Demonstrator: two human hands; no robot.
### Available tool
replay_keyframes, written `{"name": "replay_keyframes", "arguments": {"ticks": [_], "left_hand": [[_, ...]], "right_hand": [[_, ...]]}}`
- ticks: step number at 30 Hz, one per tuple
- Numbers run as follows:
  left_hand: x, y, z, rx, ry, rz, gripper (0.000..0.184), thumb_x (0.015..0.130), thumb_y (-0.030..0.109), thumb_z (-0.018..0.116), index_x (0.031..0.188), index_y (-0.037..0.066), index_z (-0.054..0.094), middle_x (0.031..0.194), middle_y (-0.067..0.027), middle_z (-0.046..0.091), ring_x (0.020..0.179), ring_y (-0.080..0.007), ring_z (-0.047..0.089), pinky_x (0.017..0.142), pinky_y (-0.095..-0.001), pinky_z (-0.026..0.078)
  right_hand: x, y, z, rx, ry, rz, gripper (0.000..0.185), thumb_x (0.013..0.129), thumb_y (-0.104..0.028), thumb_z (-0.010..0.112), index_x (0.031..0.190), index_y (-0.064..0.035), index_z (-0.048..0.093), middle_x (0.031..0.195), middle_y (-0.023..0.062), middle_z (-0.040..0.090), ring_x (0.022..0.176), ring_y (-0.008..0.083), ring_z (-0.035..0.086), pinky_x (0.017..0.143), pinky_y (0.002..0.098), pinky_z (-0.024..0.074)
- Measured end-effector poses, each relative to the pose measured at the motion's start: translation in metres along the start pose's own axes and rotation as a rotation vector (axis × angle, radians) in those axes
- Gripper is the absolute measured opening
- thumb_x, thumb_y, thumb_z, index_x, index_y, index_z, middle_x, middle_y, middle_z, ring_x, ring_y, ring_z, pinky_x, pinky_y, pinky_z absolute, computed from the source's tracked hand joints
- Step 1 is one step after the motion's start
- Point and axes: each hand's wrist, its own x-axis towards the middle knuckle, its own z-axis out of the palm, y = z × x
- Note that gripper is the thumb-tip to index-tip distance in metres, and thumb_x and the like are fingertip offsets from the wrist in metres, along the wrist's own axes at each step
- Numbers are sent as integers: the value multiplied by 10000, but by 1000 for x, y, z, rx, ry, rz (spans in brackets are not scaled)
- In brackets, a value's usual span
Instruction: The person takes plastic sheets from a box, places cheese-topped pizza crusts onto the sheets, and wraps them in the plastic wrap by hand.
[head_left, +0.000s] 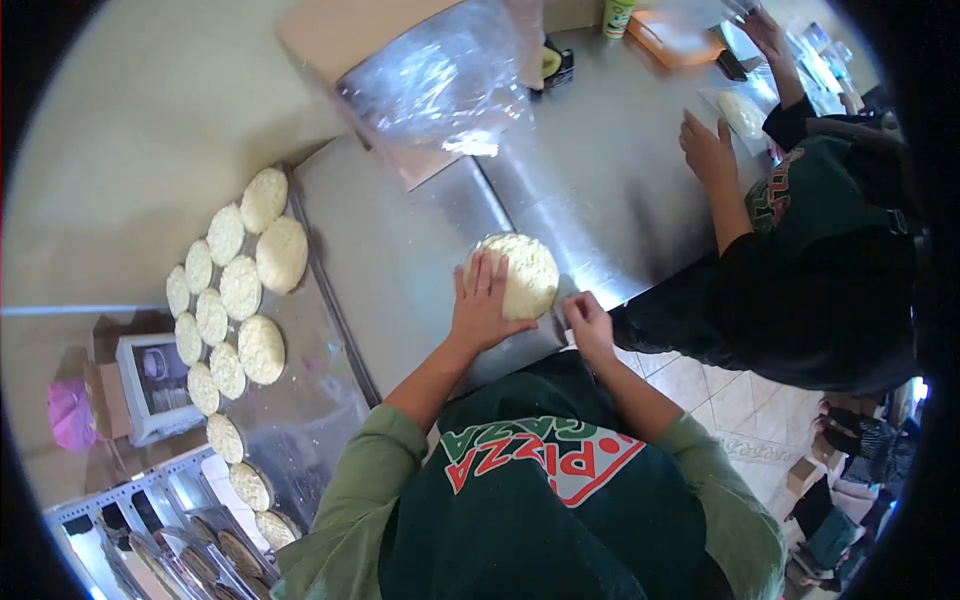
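A round, pale, bumpy disc of dough (530,275) lies on the metal table (410,215) in front of me. My left hand (484,305) rests on its left part, fingers spread, thumb along the near edge. Just right of the disc, near the table's front edge, is my right hand (590,325), its fingers curled together. Whether anything small is between those fingers is hidden. Several similar discs (262,350) lie in rows on the metal surface at the left, beyond a raised seam.
A cardboard box with clear plastic (440,80) stands at the back. At the right, a co-worker (800,260) reaches over the table near a bagged disc (740,115) and an orange tray (675,40). A rack (170,510) stands at lower left.
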Motion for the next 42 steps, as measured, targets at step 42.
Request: {"name": "replay_keyframes", "arguments": {"ticks": [42], "left_hand": [[-34, -60, 7, -825, 284, -592, 544, 916, 333, 423, 1333, 9, 289, 1351, -217, 318, 1264, -310, 298, 1040, -377, 234]], "right_hand": [[14, -89, 19, -502, 61, -510, 260, 842, -268, 535, 920, -25, 588, 871, 181, 601, 836, 343, 572, 735, 401, 457]]}}
